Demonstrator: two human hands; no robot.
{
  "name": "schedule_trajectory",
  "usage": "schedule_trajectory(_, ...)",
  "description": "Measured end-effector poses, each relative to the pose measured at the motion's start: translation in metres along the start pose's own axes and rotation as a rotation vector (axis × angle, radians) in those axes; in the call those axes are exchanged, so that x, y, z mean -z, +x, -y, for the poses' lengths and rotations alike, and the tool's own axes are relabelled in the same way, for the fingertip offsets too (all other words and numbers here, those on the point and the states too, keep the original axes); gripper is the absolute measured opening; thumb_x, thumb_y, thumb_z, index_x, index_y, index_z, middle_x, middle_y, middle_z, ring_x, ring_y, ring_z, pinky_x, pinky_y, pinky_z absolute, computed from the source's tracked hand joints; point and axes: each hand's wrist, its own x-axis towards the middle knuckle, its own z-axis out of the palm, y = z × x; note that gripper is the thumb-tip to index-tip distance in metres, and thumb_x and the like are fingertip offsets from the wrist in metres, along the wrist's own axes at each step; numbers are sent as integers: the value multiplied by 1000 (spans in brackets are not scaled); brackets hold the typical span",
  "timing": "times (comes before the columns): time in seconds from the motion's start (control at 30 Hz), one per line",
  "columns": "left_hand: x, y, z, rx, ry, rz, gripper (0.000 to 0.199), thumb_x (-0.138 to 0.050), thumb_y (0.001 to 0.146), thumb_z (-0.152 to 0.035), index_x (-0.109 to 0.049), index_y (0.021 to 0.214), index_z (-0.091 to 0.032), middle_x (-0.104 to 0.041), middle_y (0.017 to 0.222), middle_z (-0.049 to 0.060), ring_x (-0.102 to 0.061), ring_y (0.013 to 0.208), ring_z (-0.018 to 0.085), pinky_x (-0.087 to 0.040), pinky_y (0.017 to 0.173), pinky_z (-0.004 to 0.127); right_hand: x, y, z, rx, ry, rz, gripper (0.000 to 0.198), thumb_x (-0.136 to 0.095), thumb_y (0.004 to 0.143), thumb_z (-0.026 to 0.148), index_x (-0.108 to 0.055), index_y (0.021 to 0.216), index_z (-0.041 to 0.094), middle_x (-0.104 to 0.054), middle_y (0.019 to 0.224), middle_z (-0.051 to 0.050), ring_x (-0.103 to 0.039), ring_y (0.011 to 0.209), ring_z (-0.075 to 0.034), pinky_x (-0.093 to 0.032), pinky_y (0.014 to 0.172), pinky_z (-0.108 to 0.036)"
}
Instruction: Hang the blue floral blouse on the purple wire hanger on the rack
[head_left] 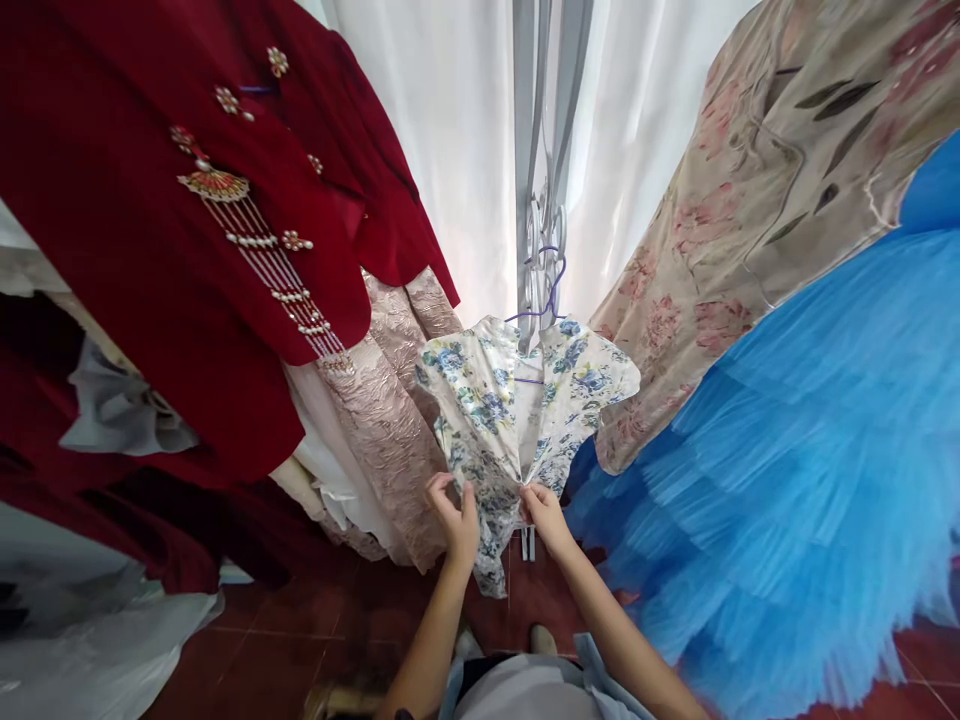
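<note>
A small white blouse (pixel 480 390) with blue flowers and short sleeves hangs in front of me on a purple hanger (pixel 553 290). Its collar is open in a V, and the two front edges meet near the waist. There my right hand (pixel 546 515) pinches the cloth between thumb and fingers. My left hand (pixel 456 520) is at the blouse's lower left side, with thumb and fingers curved and apart. No cloth shows between them, though whether the fingertips touch the blouse is unclear.
Left hang a dark red velvet jacket (pixel 247 270) with beaded ornaments and a pink brocade skirt (pixel 382 440). Right hang a beige floral dress (pixel 675 280) and a ruffled blue tulle skirt (pixel 765 450). Behind are a grey metal stand (pixel 529 120) and white curtains (pixel 442 130). The floor (pixel 277 620) is red tile.
</note>
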Motion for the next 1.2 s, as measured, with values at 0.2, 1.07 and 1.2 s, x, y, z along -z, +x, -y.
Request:
schedule_trajectory(0.2, -35, -57, -16, -147, 161, 560, 16, -56, 80, -12, -61, 92, -22, -68, 95, 11, -64, 96, 29, -48, 86, 40, 20, -29, 16, -111, 86, 97, 40, -58, 81, 55, -60, 63, 19, -47, 37, 4, -31, 35, -9, -24, 42, -24)
schedule_trajectory(1.07, -47, -84, -67, 34, 267, 551, 18, -56, 95, -27, -67, 108, -21, -71, 109, 5, -66, 103, 21, -50, 96, 33, 45, 82, 270, 235, 317, -104, 32, -46, 89, 2, -60, 62, 14, -52, 49, 3, -35, 40, -5, -17, 39, -22)
schedule_trajectory(1.2, -56, -30, -107, -178, 134, 270, 30, -50, 99, -27, -55, 127, -18, -62, 129, 14, -56, 127, 24, -44, 111, 37, 39, 72, 253, 329, 284, -124, 32, -48, 91, 6, -60, 63, 13, -49, 48, 3, -39, 42, -6, -20, 44, -24)
